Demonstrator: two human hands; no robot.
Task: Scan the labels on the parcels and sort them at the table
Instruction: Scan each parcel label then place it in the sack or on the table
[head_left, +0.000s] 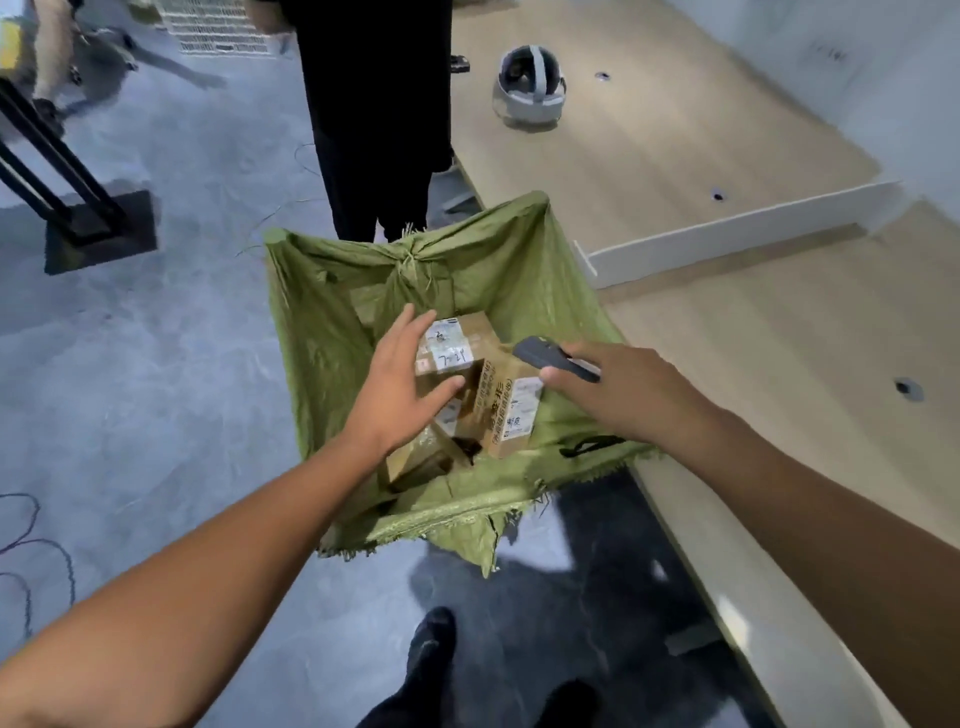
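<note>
A green woven sack (322, 332) stands open on the floor beside the table and holds several cardboard parcels. The top parcel (470, 338) shows a white label with handwriting. Another parcel (511, 410) with printed text leans on its right. My left hand (400, 379) reaches into the sack, fingers spread, thumb touching the top parcel's side. My right hand (618, 389) hovers over the sack's right edge and grips a dark handheld scanner (550, 356), whose head points toward the parcels.
A light wooden table (675, 171) with a white divider strip (737, 234) runs along the right. A grey headset (530, 85) lies on its far part. A person in black trousers (379, 119) stands behind the sack. A black stand base (98, 228) sits at left.
</note>
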